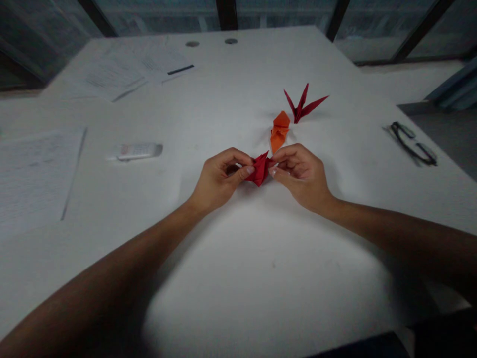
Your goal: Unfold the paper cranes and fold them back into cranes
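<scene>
Near the middle of the frame, my left fingers (238, 169) and right fingers (280, 166) pinch opposite sides of a red folded paper (260, 170) above the white bench (238, 278). Just beyond my right fingers sits an orange folded paper (280, 130); the spiky red paper (300, 107) stands upper right of it.

Eyeglasses (413, 144), printed papers (112, 77) and a white tube (137, 150) lie on the table (261, 278).

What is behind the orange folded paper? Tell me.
Behind the orange folded paper, a bit right, sits a spiky red folded paper on the white table. Whatever the orange paper itself hides from this view cannot be seen.
</scene>
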{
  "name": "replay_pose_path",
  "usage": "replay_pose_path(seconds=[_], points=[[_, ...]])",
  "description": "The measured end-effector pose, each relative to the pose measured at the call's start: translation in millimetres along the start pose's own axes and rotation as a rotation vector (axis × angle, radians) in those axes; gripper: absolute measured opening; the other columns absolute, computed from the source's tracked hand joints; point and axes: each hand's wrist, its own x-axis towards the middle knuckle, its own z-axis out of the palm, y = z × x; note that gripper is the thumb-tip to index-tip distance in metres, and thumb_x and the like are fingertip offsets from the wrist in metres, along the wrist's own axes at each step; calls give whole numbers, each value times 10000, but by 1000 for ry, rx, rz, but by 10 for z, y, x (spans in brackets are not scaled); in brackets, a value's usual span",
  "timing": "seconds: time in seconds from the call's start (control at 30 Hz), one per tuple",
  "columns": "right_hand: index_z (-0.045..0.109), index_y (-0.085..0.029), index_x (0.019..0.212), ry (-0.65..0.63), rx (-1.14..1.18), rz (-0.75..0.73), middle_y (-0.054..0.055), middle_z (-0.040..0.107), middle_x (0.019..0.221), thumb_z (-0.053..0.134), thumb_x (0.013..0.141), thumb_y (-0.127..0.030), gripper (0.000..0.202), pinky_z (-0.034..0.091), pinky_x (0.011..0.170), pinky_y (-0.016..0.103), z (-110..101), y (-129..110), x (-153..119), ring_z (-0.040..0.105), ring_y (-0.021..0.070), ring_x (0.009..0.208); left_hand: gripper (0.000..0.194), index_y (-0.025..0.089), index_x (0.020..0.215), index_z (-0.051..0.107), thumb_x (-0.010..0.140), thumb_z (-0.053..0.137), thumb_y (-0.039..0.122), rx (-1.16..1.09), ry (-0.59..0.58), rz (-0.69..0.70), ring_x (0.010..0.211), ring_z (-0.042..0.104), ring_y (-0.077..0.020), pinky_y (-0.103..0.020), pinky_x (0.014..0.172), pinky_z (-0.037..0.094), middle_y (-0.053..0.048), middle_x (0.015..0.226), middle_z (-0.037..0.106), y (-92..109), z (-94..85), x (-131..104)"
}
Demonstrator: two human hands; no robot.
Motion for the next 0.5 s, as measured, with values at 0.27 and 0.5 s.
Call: replay_pose_path(seconds=[0.27, 0.5], points=[[763, -232, 951, 10, 7, 79, -13, 724, 774, 795, 860, -306, 121, 509, 576, 275, -27, 30, 33, 627, 133, 649, 284, 191, 901, 733, 818, 826, 446, 1, -9, 4, 762, 698, -154, -263, 727, 588, -46, 873, 751, -23, -3, -1], [805, -231, 866, 46, 71, 80, 2, 765, 835, 833, 797, -235, 75, 576, 662, 295, -34, -30, 87, 693, 149, 724, 261, 190, 906, 730, 832, 817, 425, -8, -24, 1, 787, 701, -157, -268, 746, 589, -47, 888, 751, -5, 1, -1]])
